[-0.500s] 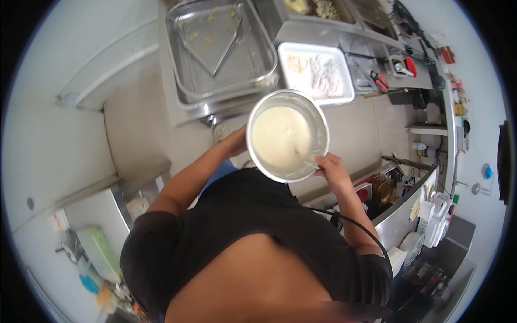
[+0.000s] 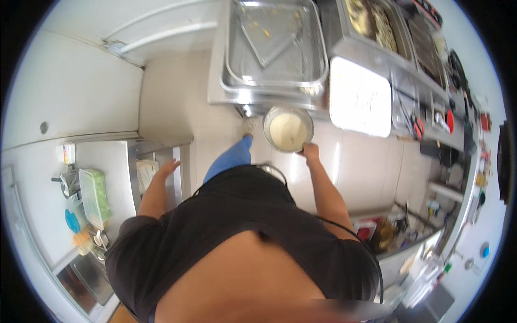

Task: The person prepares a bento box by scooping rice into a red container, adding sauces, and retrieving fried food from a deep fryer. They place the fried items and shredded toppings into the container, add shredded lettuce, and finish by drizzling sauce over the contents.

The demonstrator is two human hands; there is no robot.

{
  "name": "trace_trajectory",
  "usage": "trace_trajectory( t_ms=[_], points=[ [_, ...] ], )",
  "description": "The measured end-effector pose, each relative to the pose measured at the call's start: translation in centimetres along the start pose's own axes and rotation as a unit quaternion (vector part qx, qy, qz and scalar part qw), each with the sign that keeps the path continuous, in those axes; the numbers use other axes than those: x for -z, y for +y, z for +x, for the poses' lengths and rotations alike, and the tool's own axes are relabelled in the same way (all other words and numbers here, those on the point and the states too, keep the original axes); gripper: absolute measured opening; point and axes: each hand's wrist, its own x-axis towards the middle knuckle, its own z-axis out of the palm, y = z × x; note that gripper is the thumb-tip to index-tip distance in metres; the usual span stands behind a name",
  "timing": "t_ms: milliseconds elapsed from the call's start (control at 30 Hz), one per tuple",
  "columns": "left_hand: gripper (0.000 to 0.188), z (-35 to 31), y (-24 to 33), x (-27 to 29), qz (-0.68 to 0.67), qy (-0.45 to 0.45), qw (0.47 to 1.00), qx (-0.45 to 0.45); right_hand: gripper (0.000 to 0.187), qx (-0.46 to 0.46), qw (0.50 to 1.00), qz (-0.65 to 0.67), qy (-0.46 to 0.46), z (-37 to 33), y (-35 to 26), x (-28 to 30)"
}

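A deep round metal bowl (image 2: 267, 128) hangs over the floor in front of me, with pale cream-coloured liquid (image 2: 288, 131) inside. My right hand (image 2: 309, 151) is closed on the near right side of the bowl; its fingertips are partly hidden. Out to the left, my left hand (image 2: 171, 166) is away from the bowl, its fingers stretched out and nothing in them. It is nearest to the steel-edged counter unit (image 2: 156, 144) on that side.
Ahead stands a steel counter holding a large metal tray (image 2: 274, 81) with food scraps. A white tray (image 2: 360, 97) and red-handled scissors (image 2: 418, 127) lie to its right. On the left counter sits a clear tub of green food (image 2: 95, 197). Shelves with utensils line the right.
My left hand has let go of the bowl and swung out left. The bowl, now in my right hand alone, is farther from my body. The view has shifted left.
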Motion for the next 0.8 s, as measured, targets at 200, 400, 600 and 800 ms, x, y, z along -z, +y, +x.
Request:
trace_trajectory(
  t_ms=[200, 400, 600, 800],
  points=[
    [0.073, -8.9, 6.4, 7.6, -0.125, 0.090, 0.988, -0.004, 0.022, -0.024, 0.986, -0.128, -0.105, 10.0, -3.5, -7.4],
    [0.067, -10.2, 14.5, 19.1, -0.249, 0.179, 0.949, -0.068, 0.026, -0.109, 0.980, -0.165, -0.013, 17.3, -5.6, -10.7],
    [0.052, -7.1, 31.4, 31.7, -0.040, 0.377, 0.876, -0.299, 0.029, -0.155, 0.985, -0.071, 0.001, 18.5, -6.1, -10.6],
    [0.052, -4.2, 54.5, 40.8, 0.052, 0.429, 0.798, -0.420, 0.033, -0.151, 0.986, 0.065, 0.010, 16.0, -5.9, -8.0]
  ],
)
